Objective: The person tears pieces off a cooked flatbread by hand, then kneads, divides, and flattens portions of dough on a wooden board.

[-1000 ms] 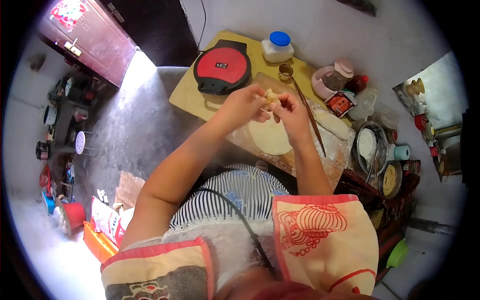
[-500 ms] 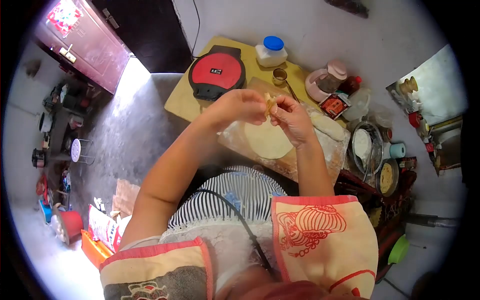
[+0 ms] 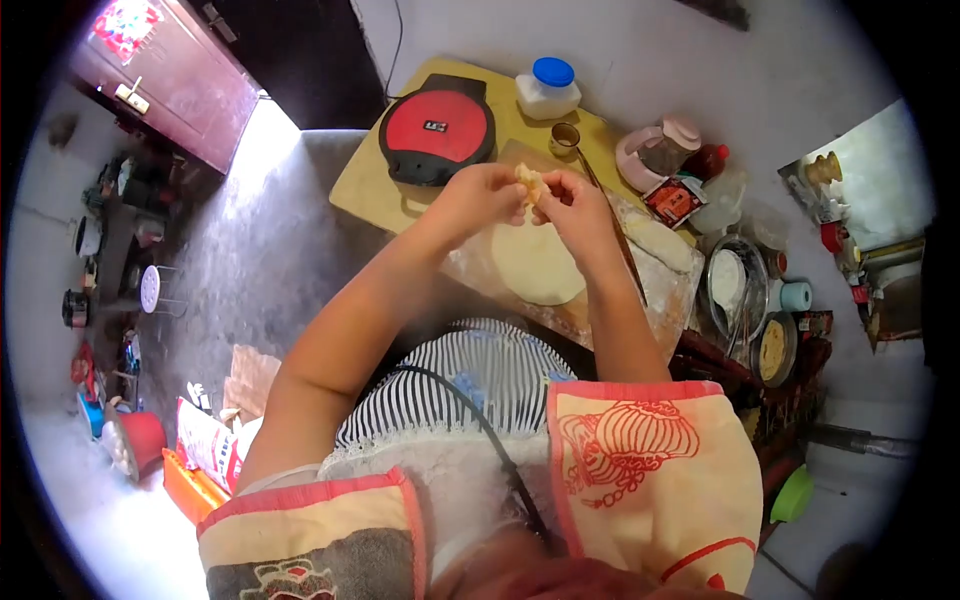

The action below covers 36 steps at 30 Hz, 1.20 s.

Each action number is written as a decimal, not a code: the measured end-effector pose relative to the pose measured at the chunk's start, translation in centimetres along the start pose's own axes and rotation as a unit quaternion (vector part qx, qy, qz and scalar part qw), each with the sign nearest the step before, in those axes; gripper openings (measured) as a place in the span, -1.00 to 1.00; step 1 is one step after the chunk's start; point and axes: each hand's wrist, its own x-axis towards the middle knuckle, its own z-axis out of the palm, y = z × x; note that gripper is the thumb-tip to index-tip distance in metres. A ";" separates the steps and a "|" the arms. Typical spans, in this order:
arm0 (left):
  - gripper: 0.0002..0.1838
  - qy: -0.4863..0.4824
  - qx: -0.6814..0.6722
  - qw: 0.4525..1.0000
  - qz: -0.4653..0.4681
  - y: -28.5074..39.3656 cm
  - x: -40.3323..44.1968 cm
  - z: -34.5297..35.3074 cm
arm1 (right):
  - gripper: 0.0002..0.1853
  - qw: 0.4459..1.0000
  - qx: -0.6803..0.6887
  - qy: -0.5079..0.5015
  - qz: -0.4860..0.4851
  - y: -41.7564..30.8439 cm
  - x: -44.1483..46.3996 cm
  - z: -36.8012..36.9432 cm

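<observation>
My left hand (image 3: 482,202) and my right hand (image 3: 577,215) are raised close together, fingertips pinching a small yellowish torn piece of flatbread (image 3: 531,181) between them. Below them a round, flat sheet of dough (image 3: 540,270) lies on a floured board (image 3: 672,312). A thin rolling pin (image 3: 624,245) lies slantwise across the board, partly behind my right forearm. To the right of it rests a pale log of dough (image 3: 655,240). Just beyond my left hand stands a closed red electric griddle (image 3: 437,127).
On the yellow table (image 3: 358,190) stand a jar with a blue lid (image 3: 549,88), a small brown cup (image 3: 564,139) and a pink kettle (image 3: 655,152). A metal bowl of flour (image 3: 729,283) and a pan with flatbread (image 3: 773,350) are at the right.
Both hands have turned slightly, and more of the flatbread piece shows between the fingertips. The view has shifted a little; more of the rolling pin is visible beside my right forearm.
</observation>
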 end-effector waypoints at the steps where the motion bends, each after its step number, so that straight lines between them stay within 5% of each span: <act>1: -0.72 0.007 0.001 1.000 0.000 -0.2 0.0 -0.3 | -0.73 1.000 0.023 -0.016 0.010 -0.4 0.0 0.2; 6: -0.72 0.040 0.017 0.999 0.013 -1.0 -0.1 -2.8 | -0.67 0.997 0.030 -0.064 -0.007 -0.6 1.1 1.8; 16: -0.74 0.103 0.089 0.990 0.023 0.7 -4.4 -6.3 | -0.89 0.993 0.086 -0.080 0.001 -0.8 2.1 7.5; 24: -0.71 0.100 0.004 0.994 -0.036 -4.4 -5.3 -8.8 | -0.85 0.985 0.121 -0.103 0.068 2.1 1.6 10.2; 36: -0.76 0.155 0.068 0.985 -0.026 -3.6 -6.7 -9.5 | -0.80 0.993 0.019 -0.102 0.053 1.4 1.3 11.6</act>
